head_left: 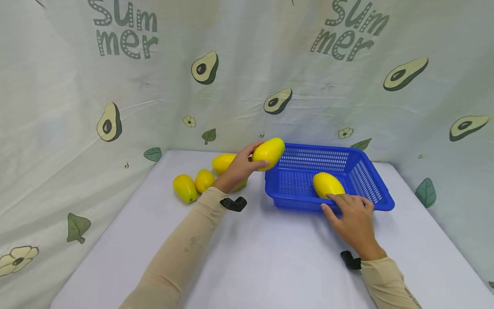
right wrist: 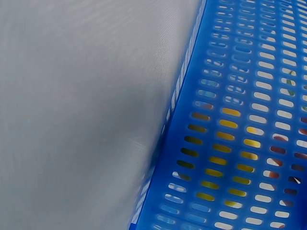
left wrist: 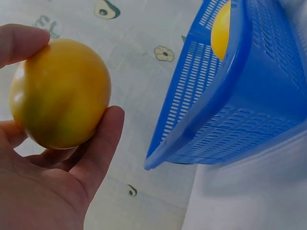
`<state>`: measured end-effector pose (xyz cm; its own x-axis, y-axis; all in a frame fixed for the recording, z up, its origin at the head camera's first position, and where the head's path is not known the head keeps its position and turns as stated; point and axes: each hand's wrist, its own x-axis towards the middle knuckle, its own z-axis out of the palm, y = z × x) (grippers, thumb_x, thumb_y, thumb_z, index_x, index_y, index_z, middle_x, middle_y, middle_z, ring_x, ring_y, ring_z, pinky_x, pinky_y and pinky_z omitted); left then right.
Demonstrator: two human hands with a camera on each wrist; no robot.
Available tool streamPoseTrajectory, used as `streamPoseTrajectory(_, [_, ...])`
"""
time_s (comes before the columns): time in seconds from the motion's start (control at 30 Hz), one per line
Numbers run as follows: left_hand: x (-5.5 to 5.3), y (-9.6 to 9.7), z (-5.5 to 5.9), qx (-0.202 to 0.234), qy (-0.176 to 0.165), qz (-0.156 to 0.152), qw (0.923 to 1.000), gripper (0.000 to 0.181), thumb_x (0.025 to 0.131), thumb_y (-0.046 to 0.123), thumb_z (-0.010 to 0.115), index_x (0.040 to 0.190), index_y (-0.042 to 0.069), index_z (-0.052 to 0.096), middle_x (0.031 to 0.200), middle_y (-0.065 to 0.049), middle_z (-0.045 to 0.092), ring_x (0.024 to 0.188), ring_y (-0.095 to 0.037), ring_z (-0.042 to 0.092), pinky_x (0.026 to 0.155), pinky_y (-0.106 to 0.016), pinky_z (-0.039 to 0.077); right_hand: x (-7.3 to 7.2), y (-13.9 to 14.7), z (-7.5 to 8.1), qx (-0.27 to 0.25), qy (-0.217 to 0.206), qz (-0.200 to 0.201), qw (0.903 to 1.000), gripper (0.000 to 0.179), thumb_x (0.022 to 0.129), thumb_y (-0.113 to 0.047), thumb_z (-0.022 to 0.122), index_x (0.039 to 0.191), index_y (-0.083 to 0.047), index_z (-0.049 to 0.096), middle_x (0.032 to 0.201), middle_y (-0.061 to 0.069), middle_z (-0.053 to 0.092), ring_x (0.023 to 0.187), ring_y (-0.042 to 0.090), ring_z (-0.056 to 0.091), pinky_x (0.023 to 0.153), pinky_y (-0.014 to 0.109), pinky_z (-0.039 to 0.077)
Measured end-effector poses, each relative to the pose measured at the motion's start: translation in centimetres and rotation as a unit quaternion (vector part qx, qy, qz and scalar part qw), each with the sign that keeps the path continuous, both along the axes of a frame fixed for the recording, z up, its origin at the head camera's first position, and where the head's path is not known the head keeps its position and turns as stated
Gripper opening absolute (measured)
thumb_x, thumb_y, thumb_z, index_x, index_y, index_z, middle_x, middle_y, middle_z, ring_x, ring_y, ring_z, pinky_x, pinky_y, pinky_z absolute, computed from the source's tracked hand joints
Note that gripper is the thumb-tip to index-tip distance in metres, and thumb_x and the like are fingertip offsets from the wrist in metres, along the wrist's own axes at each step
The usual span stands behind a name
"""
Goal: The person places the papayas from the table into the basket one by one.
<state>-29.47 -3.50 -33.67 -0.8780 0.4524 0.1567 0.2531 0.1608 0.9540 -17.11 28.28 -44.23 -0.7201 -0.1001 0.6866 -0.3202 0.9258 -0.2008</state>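
While the left hand point(head_left: 240, 166) has thumb and fingers curled round a yellow fruit point(head_left: 271, 151) near the blue basket point(head_left: 287, 182), I should steer clear of the rim point(left wrist: 225, 91); whether the right hand point(head_left: 353, 219) grips, I can't tell.

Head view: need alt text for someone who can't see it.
A left hand grips a yellow mango near the left end of a blue perforated plastic basket, which contains another mango. The right hand is at the basket's near rim. More mangoes lie left on the white table, before an avocado-print cloth.
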Motion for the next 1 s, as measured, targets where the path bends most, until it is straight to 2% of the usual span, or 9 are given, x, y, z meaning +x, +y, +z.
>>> streamPoseTrajectory(0.23, [-0.9, 1.5, 1.0, -0.081, 0.047, -0.013, 0.9955, 0.076, 0.089, 0.030, 0.069, 0.156, 0.023, 0.034, 0.142, 0.000, 0.047, 0.114, -0.023, 0.053, 0.099, -0.041, 0.047, 0.2, -0.1, -0.3, 0.002, -0.005, -0.007, 1.0000, 0.039, 0.086, -0.032, 0.073, 0.115, -0.006, 0.071, 0.109, 0.017, 0.069, 0.105, 0.041, 0.055, 0.093, 0.060, 0.028])
streamPoseTrajectory(0.47, [-2.3, 2.4, 1.9, -0.121, 0.061, -0.030, 0.9903, 0.075, 0.088, 0.028, 0.070, 0.155, 0.022, 0.036, 0.141, -0.001, 0.049, 0.114, -0.022, 0.053, 0.100, -0.040, 0.045, -0.1, -0.1, -0.4, 0.003, 0.003, -0.002, 1.0000, 0.039, 0.086, -0.031, 0.074, 0.115, -0.006, 0.070, 0.108, 0.018, 0.069, 0.104, 0.041, 0.055, 0.093, 0.061, 0.028])
streamPoseTrajectory(0.67, [-2.5, 2.8, 3.3, -0.154, 0.060, -0.043, 0.9853, 0.078, 0.086, 0.027, 0.072, 0.155, 0.023, 0.036, 0.140, -0.001, 0.049, 0.115, -0.022, 0.052, 0.100, -0.041, 0.045, 0.0, -0.3, -0.4, 0.000, -0.004, 0.000, 1.0000, 0.039, 0.086, -0.031, 0.074, 0.116, -0.006, 0.070, 0.109, 0.017, 0.069, 0.105, 0.041, 0.054, 0.093, 0.061, 0.028])
streamPoseTrajectory(0.8, [-2.9, 3.3, 4.2, -0.172, 0.052, -0.062, 0.9817, 0.075, 0.085, 0.024, 0.070, 0.153, 0.022, 0.039, 0.137, -0.002, 0.051, 0.112, -0.023, 0.052, 0.096, -0.038, 0.045, 0.1, -0.2, -0.3, -0.003, -0.008, -0.002, 1.0000, 0.038, 0.086, -0.030, 0.074, 0.116, -0.006, 0.071, 0.110, 0.018, 0.069, 0.105, 0.042, 0.054, 0.093, 0.061, 0.027])
streamPoseTrajectory(1.0, [-3.5, 3.9, 5.1, -0.182, 0.044, -0.078, 0.9792, 0.072, 0.084, 0.021, 0.068, 0.151, 0.019, 0.042, 0.131, -0.004, 0.054, 0.109, -0.024, 0.053, 0.093, -0.037, 0.047, 0.0, -0.1, 0.0, -0.001, -0.007, -0.001, 1.0000, 0.039, 0.087, -0.030, 0.074, 0.116, -0.005, 0.070, 0.111, 0.019, 0.068, 0.106, 0.042, 0.053, 0.093, 0.062, 0.027])
